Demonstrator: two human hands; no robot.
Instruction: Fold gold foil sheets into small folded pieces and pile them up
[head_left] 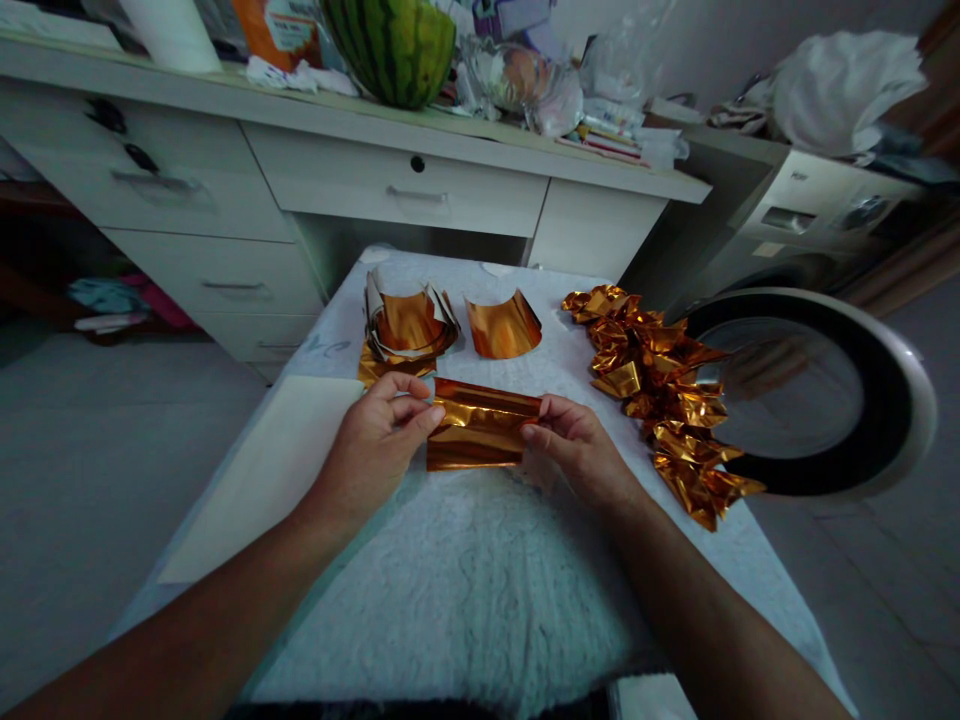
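A shiny copper-coloured foil sheet (480, 440) is stretched between my two hands over the cloth-covered table. My left hand (382, 430) pinches its left edge between thumb and fingers. At the right edge, my right hand (577, 445) grips the foil the same way. Just beyond lie a stack of curled foil sheets (409, 322) at the left and a single curved foil sheet (504, 325) beside it. Crumpled pieces of the same foil (637, 350) run in a line down the table's right side.
A white sheet (262, 480) lies at the table's left. Behind stands a white drawer cabinet (360, 175) with a cut watermelon (394, 50) and bags on top. An open round appliance door (810, 390) is close to the table's right edge.
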